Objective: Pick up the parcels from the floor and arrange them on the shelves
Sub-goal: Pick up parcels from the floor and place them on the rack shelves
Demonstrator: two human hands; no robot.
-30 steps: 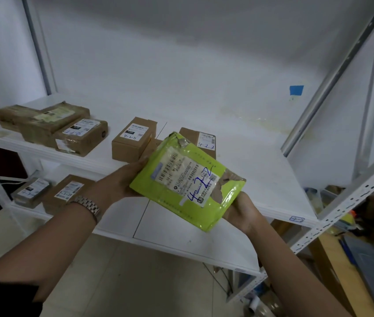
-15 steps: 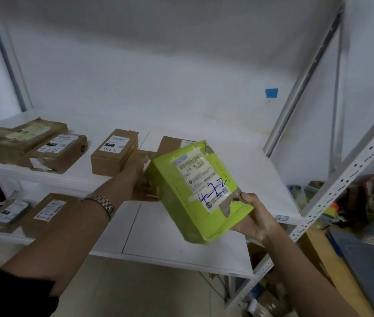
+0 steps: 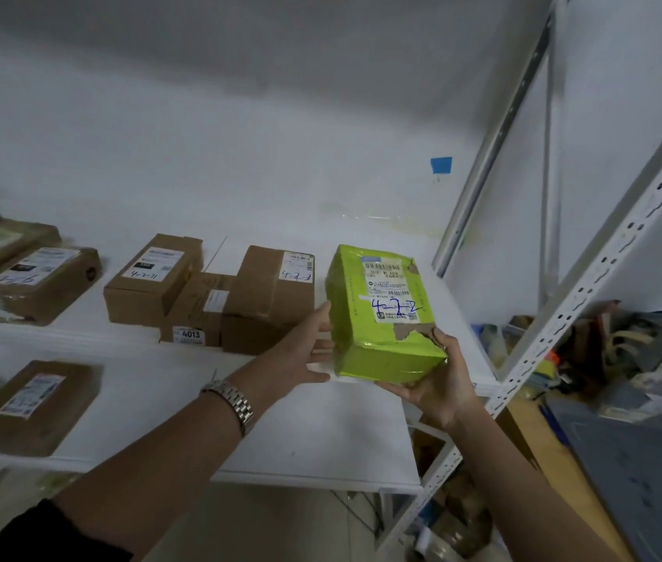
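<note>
A lime-green parcel (image 3: 378, 318) with a white label marked "4-2-2" and a torn corner is at the front edge of the upper white shelf (image 3: 361, 233), just right of the brown boxes. My right hand (image 3: 436, 383) grips its near right corner from below, thumb on the torn spot. My left hand (image 3: 305, 348), a metal watch on its wrist, lies with straight fingers against the parcel's left side. Whether the parcel rests on the shelf or hangs just above it is unclear.
Three brown boxes (image 3: 215, 294) cluster left of the green parcel, and two more (image 3: 17, 273) lie at the far left. The lower shelf (image 3: 321, 432) holds another brown box (image 3: 37, 407). A perforated shelf post (image 3: 588, 285) stands right, with clutter (image 3: 625, 358) beyond.
The green parcel has moved up and forward from over the lower shelf to the upper shelf's front edge, and turned more upright. My left hand slid from behind it to its left side.
</note>
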